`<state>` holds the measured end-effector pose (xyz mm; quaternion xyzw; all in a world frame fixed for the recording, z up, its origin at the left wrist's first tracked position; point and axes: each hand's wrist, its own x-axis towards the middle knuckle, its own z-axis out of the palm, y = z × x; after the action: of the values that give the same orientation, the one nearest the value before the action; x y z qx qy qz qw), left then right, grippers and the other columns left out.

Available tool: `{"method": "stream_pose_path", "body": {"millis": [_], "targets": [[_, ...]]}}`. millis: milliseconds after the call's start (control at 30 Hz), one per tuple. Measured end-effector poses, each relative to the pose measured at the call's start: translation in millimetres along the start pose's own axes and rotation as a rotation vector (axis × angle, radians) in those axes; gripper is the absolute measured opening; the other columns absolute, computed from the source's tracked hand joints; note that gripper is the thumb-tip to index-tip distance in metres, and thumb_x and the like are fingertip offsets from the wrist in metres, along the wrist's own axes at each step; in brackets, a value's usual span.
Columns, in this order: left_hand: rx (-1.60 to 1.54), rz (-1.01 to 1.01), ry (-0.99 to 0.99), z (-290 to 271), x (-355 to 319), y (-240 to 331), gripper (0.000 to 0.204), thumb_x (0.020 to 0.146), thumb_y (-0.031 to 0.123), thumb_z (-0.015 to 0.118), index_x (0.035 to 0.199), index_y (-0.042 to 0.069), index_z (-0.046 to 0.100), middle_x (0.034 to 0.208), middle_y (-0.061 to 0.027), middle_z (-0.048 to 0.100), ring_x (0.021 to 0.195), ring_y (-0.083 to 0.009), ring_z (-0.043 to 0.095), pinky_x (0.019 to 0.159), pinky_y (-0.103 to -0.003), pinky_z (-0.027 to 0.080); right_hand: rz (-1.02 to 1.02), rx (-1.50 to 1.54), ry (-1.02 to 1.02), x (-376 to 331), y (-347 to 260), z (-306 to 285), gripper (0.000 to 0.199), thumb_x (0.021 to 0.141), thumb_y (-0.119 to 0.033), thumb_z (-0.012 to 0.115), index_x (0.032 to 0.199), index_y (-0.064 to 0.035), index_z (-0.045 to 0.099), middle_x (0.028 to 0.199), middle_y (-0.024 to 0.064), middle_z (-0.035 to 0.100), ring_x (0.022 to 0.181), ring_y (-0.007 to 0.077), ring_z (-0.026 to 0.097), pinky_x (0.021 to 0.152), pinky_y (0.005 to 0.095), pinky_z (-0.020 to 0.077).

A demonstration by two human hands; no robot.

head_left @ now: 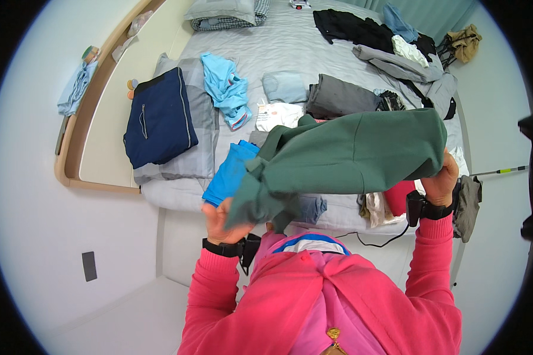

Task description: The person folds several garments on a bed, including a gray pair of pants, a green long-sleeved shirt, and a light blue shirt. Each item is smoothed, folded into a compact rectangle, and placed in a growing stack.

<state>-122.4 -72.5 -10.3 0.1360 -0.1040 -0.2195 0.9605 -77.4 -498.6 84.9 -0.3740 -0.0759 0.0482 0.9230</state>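
Both hands grip a green garment [349, 157] in the middle of the frame: the left hand [219, 222] closed on its hanging end, the right hand [441, 180] closed on the other. The loose left end may slip because it is bunched.

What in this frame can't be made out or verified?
Head view:
- Fingers of the left hand and right hand: wrapped in the green garment, grip unclear.
- Clothes on the bed behind the garment: mostly covered.
- Garment type: bunched up, unclear.
- Item at the bed's far edge: cut off.
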Motion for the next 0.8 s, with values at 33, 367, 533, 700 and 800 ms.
{"method": "stream_pose_path", "body": {"millis": [33,367,533,700,800], "targets": [[-0.132,-0.005,0.124,8,-2,-4,0.091,0.086,0.057,0.054,0.147,0.005,0.012,0.151,-0.0154,0.022,0.134,-0.0324,0.031,0.113,-0.048,0.019,-0.034,0.006,-0.045,-3,4,-7,0.052,0.075,-0.004,0.042,0.126,0.0042,0.046,0.116,0.0141,0.058,0.104,0.0254,0.056,0.097,0.0339,0.0414],[0.33,-0.091,0.379,2,34,-7,0.045,0.092,0.016,0.057,0.132,0.002,0.043,0.128,-0.011,0.053,0.114,-0.0219,0.053,0.1,-0.036,0.041,0.122,-0.445,0.307,-19,6,-39,0.051,0.075,-0.005,0.042,0.124,0.0053,0.048,0.112,0.0106,0.059,0.097,0.0173,0.058,0.087,0.0278,0.0463],[0.746,-0.028,0.38,27,37,-4,0.05,0.082,0.005,0.066,0.128,0.001,0.046,0.121,-0.0078,0.056,0.111,-0.0179,0.053,0.096,-0.032,0.042,0.188,-0.545,0.365,-24,18,-56,0.05,0.078,-0.004,0.043,0.127,0.005,0.047,0.114,0.0102,0.059,0.098,0.0162,0.059,0.089,0.0272,0.0455],[0.942,-0.103,0.511,35,39,1,0.054,0.081,0.004,0.067,0.13,0.0,0.044,0.123,-0.0083,0.055,0.115,-0.0183,0.05,0.101,-0.032,0.036,0.171,-0.477,0.306,-28,26,-57,0.044,0.084,-0.005,0.045,0.127,0.0041,0.047,0.115,0.0092,0.06,0.1,0.0149,0.058,0.089,0.0265,0.0447],[0.753,-0.106,0.459,35,37,7,0.052,0.083,0.009,0.067,0.129,0.0,0.045,0.124,-0.0091,0.055,0.116,-0.0197,0.051,0.101,-0.034,0.037,0.202,-0.512,0.309,-28,27,-58,0.04,0.089,-0.008,0.047,0.127,0.0034,0.048,0.114,0.0088,0.06,0.099,0.0139,0.058,0.089,0.026,0.0448]]}}
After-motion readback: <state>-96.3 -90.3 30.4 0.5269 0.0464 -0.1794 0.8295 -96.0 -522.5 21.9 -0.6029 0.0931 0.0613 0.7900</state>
